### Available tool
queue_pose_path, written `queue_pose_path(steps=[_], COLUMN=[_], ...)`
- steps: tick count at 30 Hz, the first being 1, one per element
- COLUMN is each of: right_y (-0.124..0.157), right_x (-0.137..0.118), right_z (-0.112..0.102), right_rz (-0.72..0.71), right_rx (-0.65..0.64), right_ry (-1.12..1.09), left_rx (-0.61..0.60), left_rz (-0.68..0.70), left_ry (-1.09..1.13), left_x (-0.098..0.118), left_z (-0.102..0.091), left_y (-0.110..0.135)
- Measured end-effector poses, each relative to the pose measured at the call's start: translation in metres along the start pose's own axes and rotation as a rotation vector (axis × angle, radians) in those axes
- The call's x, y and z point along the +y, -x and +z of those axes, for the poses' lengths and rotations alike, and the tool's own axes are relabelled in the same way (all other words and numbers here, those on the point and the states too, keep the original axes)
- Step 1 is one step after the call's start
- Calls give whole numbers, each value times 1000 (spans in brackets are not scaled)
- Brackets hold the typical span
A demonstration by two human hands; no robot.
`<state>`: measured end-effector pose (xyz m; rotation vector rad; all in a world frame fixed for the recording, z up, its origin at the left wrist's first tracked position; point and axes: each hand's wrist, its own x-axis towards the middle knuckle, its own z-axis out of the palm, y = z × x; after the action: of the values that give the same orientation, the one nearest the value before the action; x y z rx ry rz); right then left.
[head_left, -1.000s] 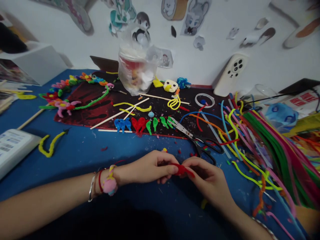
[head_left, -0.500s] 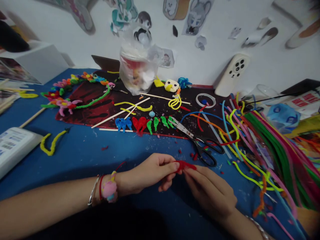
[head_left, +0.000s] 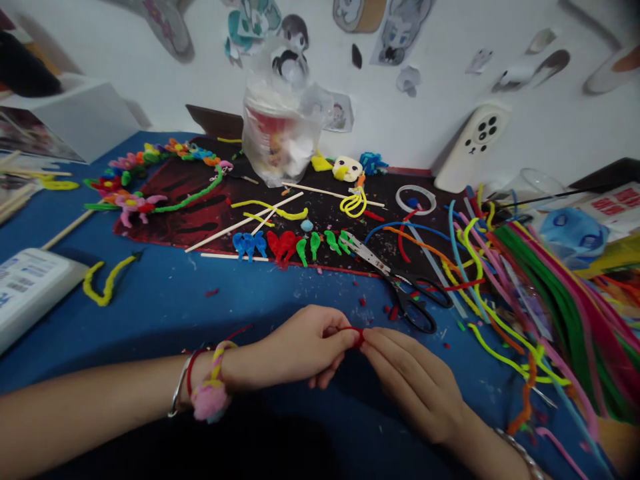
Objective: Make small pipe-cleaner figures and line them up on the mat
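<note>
My left hand and my right hand meet above the blue tabletop. Their fingertips pinch a short red pipe cleaner, most of it hidden inside my fingers. A thin red strand trails past my left wrist, which wears a metal bangle, a red band and a pink pom-pom bracelet. Black-handled scissors lie just beyond my right hand.
A dark red mat holds pipe-cleaner balloon shapes, wooden sticks and a flower garland. Behind it stands a plastic bag over a cup. Many loose pipe cleaners fill the right side. A white box sits at the left.
The red pipe cleaner looks shorter and more tucked between my fingertips than before. My hands have drawn closer together, and the view has drifted slightly.
</note>
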<state>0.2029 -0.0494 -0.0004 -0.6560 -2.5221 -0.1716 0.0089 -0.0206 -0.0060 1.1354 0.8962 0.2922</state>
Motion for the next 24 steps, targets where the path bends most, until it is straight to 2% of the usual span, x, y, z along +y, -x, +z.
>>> queue_pose_path(steps=[7, 12, 16, 20, 24], right_y=[15, 5, -6, -11, -12], right_x=[1, 1, 2, 6, 11], right_z=[14, 15, 9, 6, 8], right_rz=[192, 392, 658, 942, 1116], right_rx=[14, 93, 25, -58, -166], right_ry=[-155, -320, -516, -786, -1067], left_rx=[70, 112, 164, 136, 100], left_rz=[135, 195, 308, 377, 384], left_ry=[-169, -386, -577, -711, -677], left_x=[5, 7, 7, 9, 8], left_z=[0, -2, -2, -1, -1], left_y=[2, 4, 5, 6, 6])
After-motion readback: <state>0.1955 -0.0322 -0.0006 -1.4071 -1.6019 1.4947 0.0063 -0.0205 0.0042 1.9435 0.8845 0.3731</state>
